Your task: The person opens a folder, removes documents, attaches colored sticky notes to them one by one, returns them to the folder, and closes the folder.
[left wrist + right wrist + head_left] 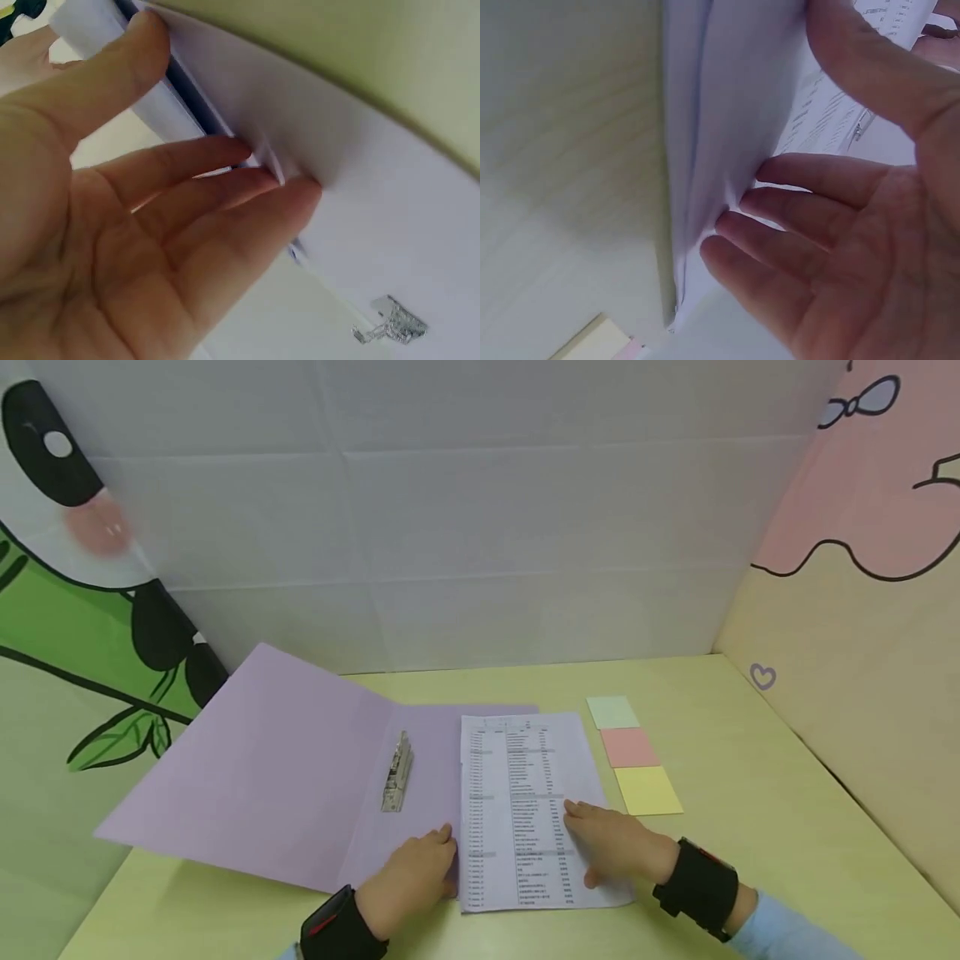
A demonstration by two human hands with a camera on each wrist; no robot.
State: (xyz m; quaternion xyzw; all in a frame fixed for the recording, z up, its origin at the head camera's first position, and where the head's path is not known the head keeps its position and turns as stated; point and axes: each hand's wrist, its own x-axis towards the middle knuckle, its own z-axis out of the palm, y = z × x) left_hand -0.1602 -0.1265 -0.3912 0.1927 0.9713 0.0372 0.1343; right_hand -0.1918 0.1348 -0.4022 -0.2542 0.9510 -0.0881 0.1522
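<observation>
A purple folder (292, 768) lies opened on the table, its left cover raised at an angle. A metal clip (397, 772) is fixed inside it near the fold. On the folder's right part rests a stack of printed sheets (491, 827), which overhangs to the right. My left hand (414, 872) is at the stack's left edge; in the left wrist view its fingertips (300, 191) touch the pale surface, fingers nearly straight. My right hand (618, 845) is at the stack's right side, and its extended fingers (772, 251) touch the paper in the right wrist view.
Right of the sheets, three sticky-note pads lie in a column: pale green (612, 712), pink (631, 747) and yellow (648, 790). The pale yellow table (765, 827) meets a white back wall (525, 543) and a printed panel (862, 635) on the right.
</observation>
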